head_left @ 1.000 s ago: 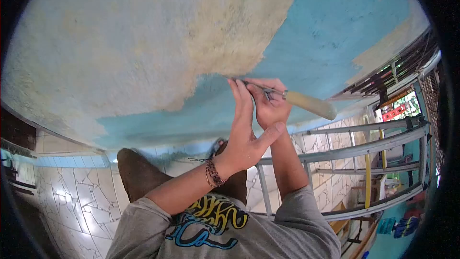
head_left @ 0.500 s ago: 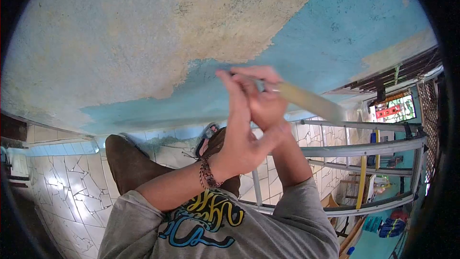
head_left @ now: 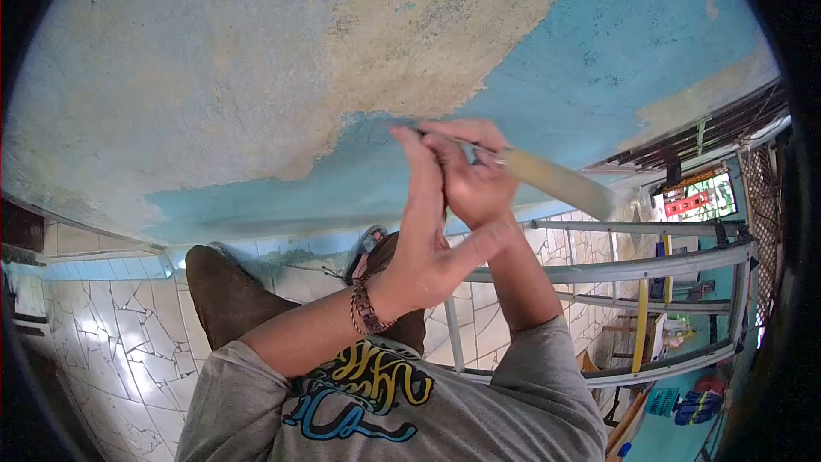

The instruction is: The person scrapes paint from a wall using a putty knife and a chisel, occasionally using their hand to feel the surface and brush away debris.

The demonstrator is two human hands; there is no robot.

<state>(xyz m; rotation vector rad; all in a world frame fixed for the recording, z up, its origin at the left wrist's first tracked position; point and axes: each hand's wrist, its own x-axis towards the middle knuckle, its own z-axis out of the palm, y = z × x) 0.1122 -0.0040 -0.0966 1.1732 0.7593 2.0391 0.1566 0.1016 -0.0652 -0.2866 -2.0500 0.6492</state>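
Note:
My right hand (head_left: 481,188) is closed around a scraper-like tool with a pale, blurred handle (head_left: 556,184) that points to the right. Its thin dark metal part lies between the fingers, and the tip is mostly hidden. Against my right hand rests my left hand (head_left: 423,235), with fingers stretched out and thumb apart, its fingertips near the tool's front end. Both hands are in front of the wall (head_left: 231,60), which has a bare grey-beige area beside blue paint (head_left: 599,51). The fingertips are close to the ragged paint edge.
A metal ladder (head_left: 599,272) lies to the right, near my right forearm. Below are my legs, a sandalled foot (head_left: 369,244) and the broken-tile floor (head_left: 128,334). A lit window opening (head_left: 705,197) and blue and teal items (head_left: 697,406) are at the far right.
The view has shifted slightly. Both hands stay together at nearly the same place on the wall, and the tool's handle has barely moved.

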